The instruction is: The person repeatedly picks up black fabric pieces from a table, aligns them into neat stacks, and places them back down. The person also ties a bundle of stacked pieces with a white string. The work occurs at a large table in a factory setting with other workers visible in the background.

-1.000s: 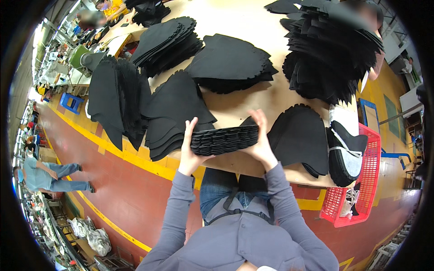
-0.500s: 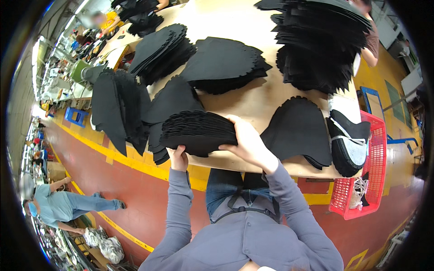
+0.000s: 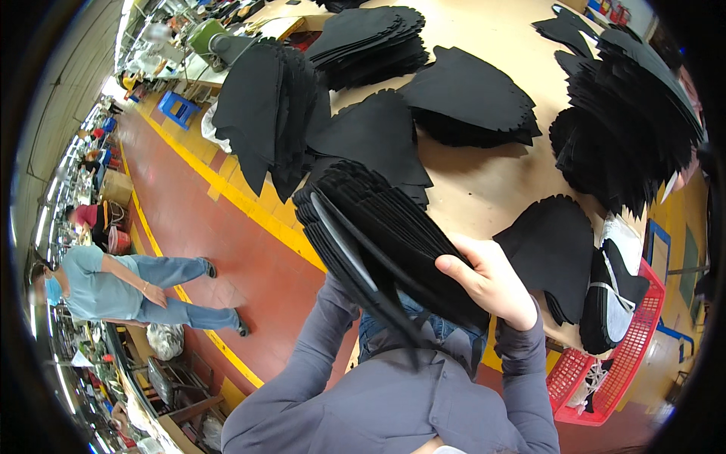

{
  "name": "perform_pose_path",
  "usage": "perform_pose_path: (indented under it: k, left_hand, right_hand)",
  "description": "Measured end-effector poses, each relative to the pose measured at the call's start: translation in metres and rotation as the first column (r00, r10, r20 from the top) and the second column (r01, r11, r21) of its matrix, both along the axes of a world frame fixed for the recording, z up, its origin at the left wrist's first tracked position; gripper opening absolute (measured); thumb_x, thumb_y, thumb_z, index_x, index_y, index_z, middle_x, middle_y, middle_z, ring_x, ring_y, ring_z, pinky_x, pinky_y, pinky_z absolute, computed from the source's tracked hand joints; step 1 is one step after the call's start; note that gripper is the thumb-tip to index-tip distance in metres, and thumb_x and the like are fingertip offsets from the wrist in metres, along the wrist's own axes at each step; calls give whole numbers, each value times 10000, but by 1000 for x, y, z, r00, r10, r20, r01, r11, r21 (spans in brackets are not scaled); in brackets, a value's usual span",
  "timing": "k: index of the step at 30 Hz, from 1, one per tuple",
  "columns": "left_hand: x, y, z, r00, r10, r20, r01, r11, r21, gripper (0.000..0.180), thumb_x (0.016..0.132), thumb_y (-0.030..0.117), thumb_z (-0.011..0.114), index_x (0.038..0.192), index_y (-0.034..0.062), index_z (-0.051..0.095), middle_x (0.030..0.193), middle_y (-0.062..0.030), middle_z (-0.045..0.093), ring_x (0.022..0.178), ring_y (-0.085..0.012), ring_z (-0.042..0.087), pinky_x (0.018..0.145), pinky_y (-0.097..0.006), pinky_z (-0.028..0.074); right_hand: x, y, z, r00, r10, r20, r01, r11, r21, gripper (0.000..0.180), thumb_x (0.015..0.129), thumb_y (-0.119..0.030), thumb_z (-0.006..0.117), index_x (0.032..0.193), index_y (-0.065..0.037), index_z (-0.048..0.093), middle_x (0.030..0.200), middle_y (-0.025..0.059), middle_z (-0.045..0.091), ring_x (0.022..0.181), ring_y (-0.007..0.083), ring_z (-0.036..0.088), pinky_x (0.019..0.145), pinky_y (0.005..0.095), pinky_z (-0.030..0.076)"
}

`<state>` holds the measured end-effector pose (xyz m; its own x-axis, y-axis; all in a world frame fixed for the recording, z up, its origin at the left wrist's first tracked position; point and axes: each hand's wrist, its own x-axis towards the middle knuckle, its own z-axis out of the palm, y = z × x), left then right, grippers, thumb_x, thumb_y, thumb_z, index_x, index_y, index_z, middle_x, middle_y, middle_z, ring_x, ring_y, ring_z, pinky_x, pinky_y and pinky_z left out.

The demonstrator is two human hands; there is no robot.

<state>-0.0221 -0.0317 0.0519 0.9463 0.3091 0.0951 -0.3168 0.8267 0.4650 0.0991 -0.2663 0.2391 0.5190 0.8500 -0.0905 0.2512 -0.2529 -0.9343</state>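
Tilted from its near-level hold half a second earlier, a thick stack of black cut pieces (image 3: 401,234) slants at the near edge of the tan bench (image 3: 480,174). One right hand (image 3: 495,284) grips its lower end; the left is hidden behind it, its hold impossible to tell. Red floor (image 3: 215,242) opens leftward. Matte, curved layers part around a pale grey sliver.

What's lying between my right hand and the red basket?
The head view shows a scalloped black stack, then a strapped black and grey bundle, between your right hand and the red basket.
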Motion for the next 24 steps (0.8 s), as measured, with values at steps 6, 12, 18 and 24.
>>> perform_pose_path:
  k: [6, 12, 18, 24]
  left_hand:
    - [-10, -7, -1, 1000, -11, -20, 10, 1000, -11, 489, 899, 305, 657, 1276, 28, 516, 1146, -111, 631, 1086, -261, 608, 957, -384, 504]
    - [-11, -7, 4, 998, -2, -65, 2, 1000, 13, 491, 874, 277, 681, 1265, 18, 534, 1154, -117, 630, 1081, -267, 609, 962, -388, 496]
    - [-4, 2, 4, 983, 39, -178, -25, 996, 80, 495, 848, 249, 706, 1253, 9, 552, 1161, -123, 630, 1075, -273, 610, 966, -392, 488]
    - [13, 5, 35, 819, 456, -349, -42, 654, 755, 522, 791, 140, 755, 1240, -11, 536, 1132, -105, 614, 1044, -232, 591, 956, -356, 464]
  right_hand:
    - [-9, 0, -24, 981, -74, -179, 109, 975, 195, 288, 1011, -246, 539, 1066, 34, 583, 824, 103, 604, 747, 168, 520, 717, 308, 450]
    - [-10, -9, -51, 956, -112, -272, 178, 957, 229, 359, 1058, -299, 439, 938, 21, 548, 731, 35, 464, 702, 127, 415, 669, 295, 403]
    - [-12, -26, -62, 792, -300, -532, 296, 950, -96, 552, 1029, -488, 416, 1091, 36, 578, 981, 43, 589, 910, 148, 504, 830, 296, 434]
    - [-54, -17, -73, 928, -363, -83, 367, 930, 32, 800, 845, -368, 738, 1422, 60, 384, 1298, 268, 573, 1211, 367, 564, 1025, 392, 439]
